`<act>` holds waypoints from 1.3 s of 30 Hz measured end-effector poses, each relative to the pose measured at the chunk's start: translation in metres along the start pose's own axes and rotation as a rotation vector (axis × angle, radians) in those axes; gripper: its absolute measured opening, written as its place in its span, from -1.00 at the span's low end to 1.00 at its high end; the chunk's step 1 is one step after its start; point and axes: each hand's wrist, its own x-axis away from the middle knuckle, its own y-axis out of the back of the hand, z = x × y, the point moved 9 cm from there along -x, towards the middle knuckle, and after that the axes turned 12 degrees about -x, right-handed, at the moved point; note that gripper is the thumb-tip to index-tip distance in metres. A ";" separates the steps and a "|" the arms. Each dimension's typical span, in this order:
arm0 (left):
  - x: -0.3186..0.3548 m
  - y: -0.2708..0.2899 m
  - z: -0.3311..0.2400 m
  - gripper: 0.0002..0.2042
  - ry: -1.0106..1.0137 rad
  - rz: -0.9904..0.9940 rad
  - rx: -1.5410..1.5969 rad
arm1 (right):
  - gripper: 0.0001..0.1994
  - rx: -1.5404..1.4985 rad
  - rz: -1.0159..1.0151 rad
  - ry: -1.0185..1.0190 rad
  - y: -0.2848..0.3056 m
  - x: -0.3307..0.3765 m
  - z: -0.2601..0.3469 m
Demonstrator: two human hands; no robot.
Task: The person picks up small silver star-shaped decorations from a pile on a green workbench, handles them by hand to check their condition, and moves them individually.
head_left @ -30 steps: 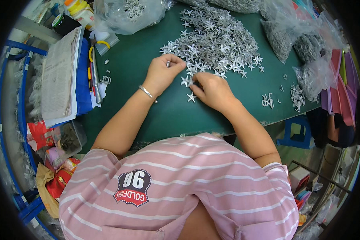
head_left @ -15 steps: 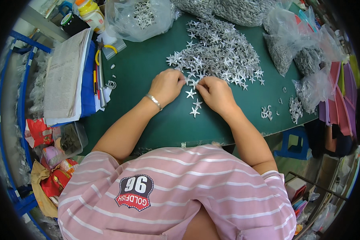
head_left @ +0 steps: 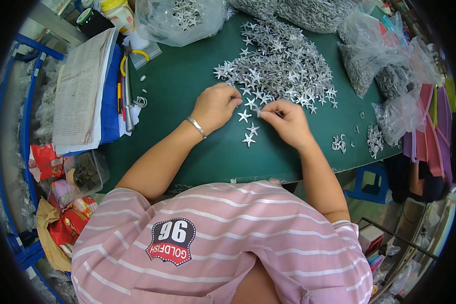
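Observation:
On the green tabletop (head_left: pixel 187 76) lies a large heap of silver starfish-shaped metal pieces (head_left: pixel 289 66). My right hand (head_left: pixel 289 124) pinches one starfish piece (head_left: pixel 257 110) between thumb and forefinger, just below the heap; the piece is slightly blurred. My left hand (head_left: pixel 215 107), with a silver bangle (head_left: pixel 196 127) on its wrist, is closed at the heap's lower left edge. Its fingertips press together, and whatever they may hold is hidden. Between and below my hands, several loose starfish pieces (head_left: pixel 249 140) lie in a short trail toward me.
Plastic bags of metal pieces (head_left: pixel 354 66) stand at the right and back. At the left are newspapers (head_left: pixel 78 91), yellow-handled pliers (head_left: pixel 123 66) and pens. Small silver links (head_left: pixel 374 139) lie near the right table edge. A blue stool (head_left: pixel 368 183) stands beyond it.
My right hand has drawn back to the right from the heap's edge, holding a starfish piece. My left hand has stayed nearly in place, and the gap between my hands is wider.

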 end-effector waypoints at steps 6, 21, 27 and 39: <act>0.018 -0.021 0.022 -0.93 0.650 0.239 1.359 | -0.85 -0.767 0.028 -0.273 0.003 -0.001 -0.006; 0.020 -0.014 -0.038 -0.89 -0.189 0.049 -0.057 | -0.87 -0.332 -0.022 -0.239 0.020 -0.004 -0.031; 0.027 -0.033 -0.001 -0.87 0.504 0.423 1.343 | -0.69 0.344 0.099 0.102 -0.015 0.004 0.020; -0.019 -0.007 -0.011 -0.79 -0.014 -0.024 -0.257 | -0.92 -0.922 0.017 -0.311 0.006 0.013 -0.027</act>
